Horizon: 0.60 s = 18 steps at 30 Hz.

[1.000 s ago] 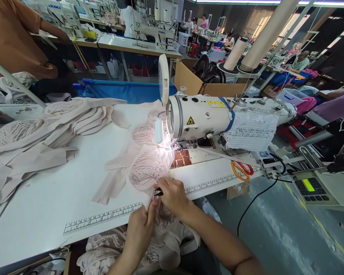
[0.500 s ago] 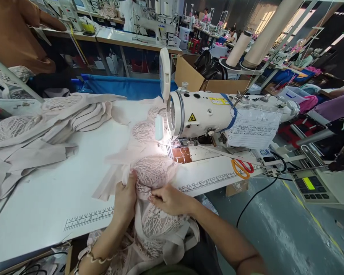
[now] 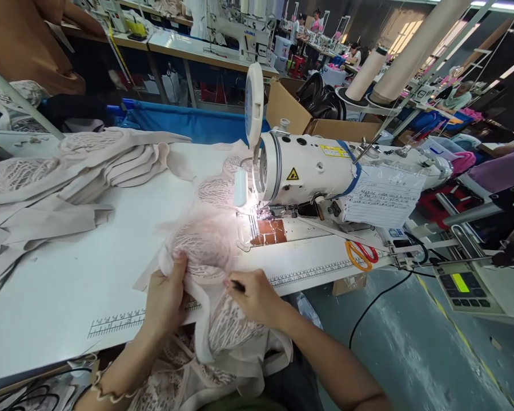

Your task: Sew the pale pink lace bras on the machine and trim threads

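A pale pink lace bra (image 3: 203,242) lies at the table edge, one moulded cup facing up in front of the sewing machine (image 3: 308,168). My left hand (image 3: 167,291) grips the band at the cup's left side, thumb on top and fingers hidden beneath. Beside the cup's lower right edge, my right hand (image 3: 255,297) is closed around a small black tool (image 3: 237,285), mostly covered by the fingers. More joined lace cups and straps (image 3: 235,337) hang below my hands into my lap. Another lace cup (image 3: 216,191) rests behind, left of the lit needle area.
Stacked lace pieces (image 3: 124,162) cover the table's left side. Orange-handled scissors (image 3: 357,256) lie at right near a printed ruler (image 3: 317,275). A control box (image 3: 466,285) stands far right. Behind are a cardboard box (image 3: 289,108), blue cloth (image 3: 188,123) and a co-worker's sleeve (image 3: 12,40).
My left hand and the lace cup have shifted left, away from the needle area. A black tool now shows in my right hand, which was pinching at the lace edge before.
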### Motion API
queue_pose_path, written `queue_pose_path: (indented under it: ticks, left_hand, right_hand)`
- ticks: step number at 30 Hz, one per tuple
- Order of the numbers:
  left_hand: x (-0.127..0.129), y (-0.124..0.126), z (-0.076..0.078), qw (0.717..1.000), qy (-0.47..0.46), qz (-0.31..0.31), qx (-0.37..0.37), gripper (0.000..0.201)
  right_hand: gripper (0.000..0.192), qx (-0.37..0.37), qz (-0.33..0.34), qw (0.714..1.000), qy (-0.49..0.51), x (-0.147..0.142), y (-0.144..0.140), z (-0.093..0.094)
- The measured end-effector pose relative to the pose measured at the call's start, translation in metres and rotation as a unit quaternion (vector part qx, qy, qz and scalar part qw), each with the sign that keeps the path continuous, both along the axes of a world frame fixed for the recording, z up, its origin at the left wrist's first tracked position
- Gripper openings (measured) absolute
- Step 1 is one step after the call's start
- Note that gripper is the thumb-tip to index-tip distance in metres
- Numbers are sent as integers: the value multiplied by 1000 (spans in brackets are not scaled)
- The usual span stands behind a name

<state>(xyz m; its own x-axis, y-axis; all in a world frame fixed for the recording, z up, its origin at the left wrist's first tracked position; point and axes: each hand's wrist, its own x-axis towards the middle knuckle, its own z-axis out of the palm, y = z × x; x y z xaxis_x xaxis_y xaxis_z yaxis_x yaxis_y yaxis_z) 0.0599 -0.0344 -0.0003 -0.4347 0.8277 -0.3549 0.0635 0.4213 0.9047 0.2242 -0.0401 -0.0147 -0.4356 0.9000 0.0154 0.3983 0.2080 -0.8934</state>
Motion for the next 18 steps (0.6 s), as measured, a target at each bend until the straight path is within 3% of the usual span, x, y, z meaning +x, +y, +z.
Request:
queue_pose_path:
  ticks: [2,5,7,9,10,11,12,14,15,16,17,18]
  left_hand:
    - [-7,3,3,998,-37,-39,-26,66]
    - [-29,18,6,991,-24,-135,-3,52]
    - [-47,31,6,987,93,-108,67,46]
    - [-56,42,5,951,264,-43,153,43]
    - [-55,46,4,917,337,-58,205,34]
    - [-48,49,3,874,392,-121,261,24]
    - [-37,51,1,818,416,-237,319,19]
    - [-6,53,-3,665,400,-494,393,28]
    - [11,53,-6,598,391,-569,406,29]
    - [27,54,-9,558,388,-608,410,30]
    - [41,54,-13,539,392,-622,412,33]
    - [51,55,-17,539,401,-617,410,35]
  right_hand:
    - [37,-31,-20,999,11,10,3,6]
    - [41,-111,20,993,-29,23,8,13]
    - [41,-143,36,984,-96,32,12,19]
    - [34,-124,31,973,-192,39,17,29]
    - [28,-103,36,962,-250,42,21,37]
    - [24,-81,55,947,-305,45,26,46]
    - [21,-63,90,930,-351,47,32,56]
    - [17,-35,192,893,-405,54,47,79]
    - [14,-21,236,878,-415,59,54,90]
    - [11,-14,265,865,-426,64,62,99]
    - [11,-10,261,855,-448,71,69,104]
    - [10,2,231,848,-477,78,75,106]
